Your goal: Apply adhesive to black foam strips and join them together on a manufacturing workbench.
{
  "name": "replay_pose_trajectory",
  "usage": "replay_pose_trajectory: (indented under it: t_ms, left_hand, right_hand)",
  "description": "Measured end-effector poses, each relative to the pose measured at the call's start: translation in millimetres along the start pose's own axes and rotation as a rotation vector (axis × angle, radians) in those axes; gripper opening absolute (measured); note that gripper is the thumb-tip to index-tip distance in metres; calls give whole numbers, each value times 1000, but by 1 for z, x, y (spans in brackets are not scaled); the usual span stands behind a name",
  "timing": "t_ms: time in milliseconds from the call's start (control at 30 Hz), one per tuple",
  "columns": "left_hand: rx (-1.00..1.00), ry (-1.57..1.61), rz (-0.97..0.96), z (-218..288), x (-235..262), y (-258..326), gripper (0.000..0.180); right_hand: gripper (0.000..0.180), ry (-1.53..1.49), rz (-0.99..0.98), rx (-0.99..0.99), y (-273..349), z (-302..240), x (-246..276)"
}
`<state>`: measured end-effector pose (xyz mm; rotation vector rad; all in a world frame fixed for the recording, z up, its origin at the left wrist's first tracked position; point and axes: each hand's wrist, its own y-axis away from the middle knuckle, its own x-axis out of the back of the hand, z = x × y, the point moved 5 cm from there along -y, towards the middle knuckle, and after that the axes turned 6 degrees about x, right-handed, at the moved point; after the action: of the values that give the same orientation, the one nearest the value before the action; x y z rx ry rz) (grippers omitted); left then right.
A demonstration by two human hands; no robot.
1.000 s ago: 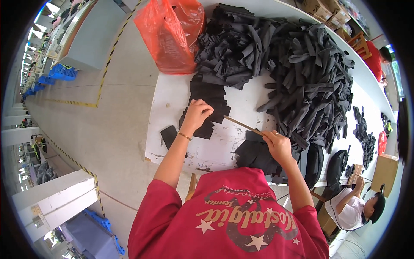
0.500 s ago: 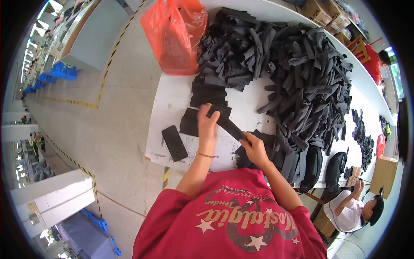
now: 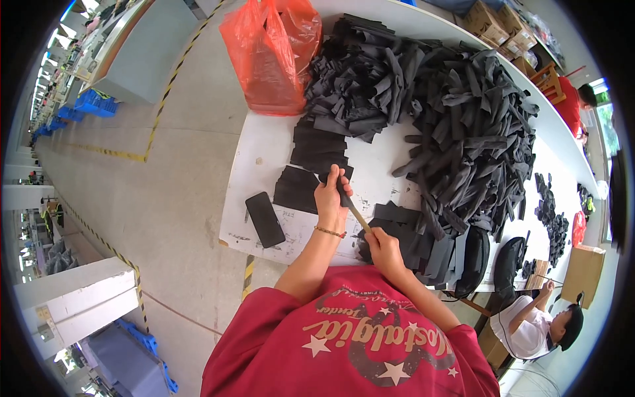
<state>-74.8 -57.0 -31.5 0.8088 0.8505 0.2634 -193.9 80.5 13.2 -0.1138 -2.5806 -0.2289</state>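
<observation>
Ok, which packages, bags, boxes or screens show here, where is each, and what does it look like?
Red bag: far left table end, crumpled translucent plastic.
Phone: table's near left edge, flat black slab, screen dark.
Cardboard boxes: far side of table, brown.
Brown box: right, on floor, plain.

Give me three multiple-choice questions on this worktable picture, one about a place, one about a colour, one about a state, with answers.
1. Where does the black phone lie?
A. on the white table's near-left corner
B. on the strip heap
C. on the floor

2. What colour is the plastic bag at the table's far end?
A. blue
B. orange-red
C. white

3. What is the left hand doing?
A. lying flat and empty
B. pinching a black strip
C. holding the phone

Answers: 1 A, the phone rests on bare tabletop by the corner. 2 B, the bag is plainly orange-red. 3 B, its fingers close around the strip's end, while the right hand grips a thin stick.
</observation>
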Motion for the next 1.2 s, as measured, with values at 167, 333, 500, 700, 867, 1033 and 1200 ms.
replay_pose_trajectory:
  t_ms: [167, 333, 500, 700, 867, 1033, 1200]
  left_hand:
    - [39, -40, -71, -11, 8, -6, 24]
    - [-207, 59, -6, 62, 25, -30, 26]
    - [-170, 156, -47, 53, 5, -33, 28]
    - [196, 125, -107, -34, -1, -4, 29]
    - [-80, -940, -775, -44, -21, 39, 35]
    - [327, -939, -855, -87, -19, 75, 33]
    - [161, -1096, -939, -79, -43, 108, 35]
  right_hand:
    - [13, -100, -166, -169, 39, 3, 30]
    - [14, 135, -199, -24, 102, -6, 78]
    - [31, -83, 75, -176, 58, -10, 74]
    - [18, -63, 314, 382, -33, -37, 35]
    - [15, -228, 265, -17, -29, 2, 51]
    - [19, -72, 459, 46, -26, -1, 90]
    - [24, -111, 839, -29, -19, 5, 145]
